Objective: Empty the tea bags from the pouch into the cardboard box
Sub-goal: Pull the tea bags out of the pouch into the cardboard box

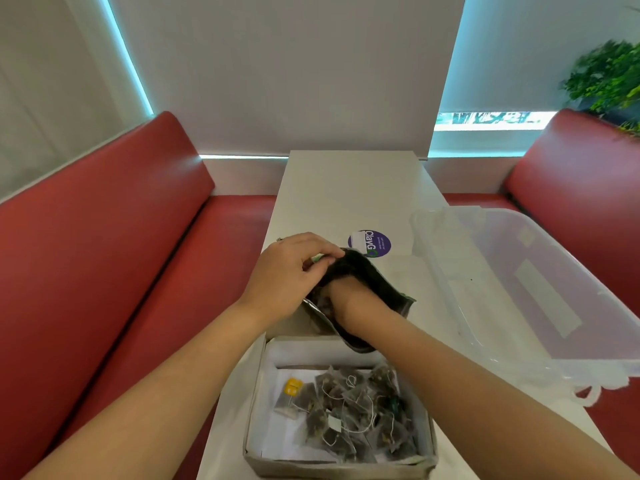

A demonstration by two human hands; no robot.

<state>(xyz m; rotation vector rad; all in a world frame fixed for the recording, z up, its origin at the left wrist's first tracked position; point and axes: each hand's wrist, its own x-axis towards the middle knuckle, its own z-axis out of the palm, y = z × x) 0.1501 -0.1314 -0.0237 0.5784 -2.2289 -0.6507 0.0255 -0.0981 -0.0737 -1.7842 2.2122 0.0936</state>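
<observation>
- The pouch [375, 277], dark outside and foil-lined within, was held above the table [346, 188] just beyond the box [255, 410], with its mouth turned toward the box's far wall.
- Its upper edge was gripped by the left hand [289, 271], the fingers curled over the rim.
- The right hand [348, 301] was pushed into the mouth past the knuckles. Its fingers were hidden by the pouch, so it could not be told whether anything was pinched.
- A heap of tea bags [353, 414] — mesh pyramids with strings and paper tags — was seen lying in the box, mostly toward its right side.
- Some lumps could be made out inside the pouch mouth; more bags were judged to be left there.
- The pouch was judged light, crinkly and limp. It would be best held by its stiffer sealed edges, or by the bottom corners if it were tipped.
- The bags were judged very light and easily crushed, their strings apt to tangle — a loose pinch would be called for.
- A clear tub [519, 289] stood to the right, touching neither hand.
</observation>
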